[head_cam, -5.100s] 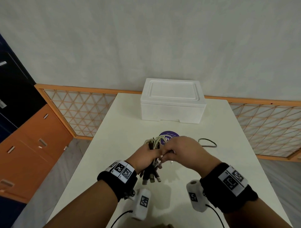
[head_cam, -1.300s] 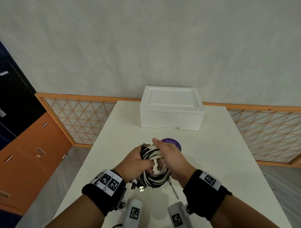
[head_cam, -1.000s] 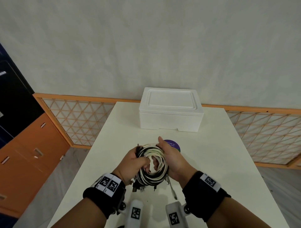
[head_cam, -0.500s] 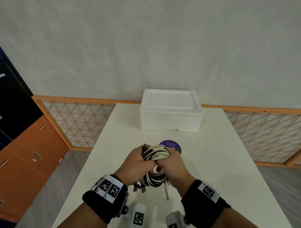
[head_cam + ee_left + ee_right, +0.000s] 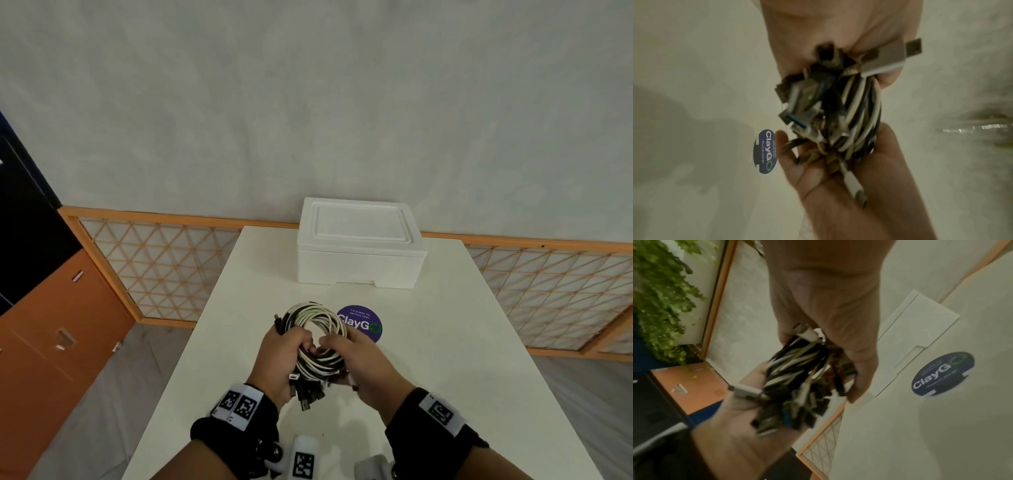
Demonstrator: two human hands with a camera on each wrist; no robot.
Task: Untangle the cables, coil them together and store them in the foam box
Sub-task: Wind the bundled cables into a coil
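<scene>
Both hands, left hand [image 5: 281,356] and right hand [image 5: 363,363], grip the cable coil [image 5: 317,337]; only wrist views show its plugs [image 5: 797,120].

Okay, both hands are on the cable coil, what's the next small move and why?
Probably shift the black-and-white cable coil into the left hand alone, freeing the right hand for the lid. The white foam box at the table's far end is closed, and both hands grip the coil above the table.

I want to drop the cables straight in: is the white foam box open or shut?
Shut. The white foam box has its lid seated flush on top, with both hands far from it.
</scene>
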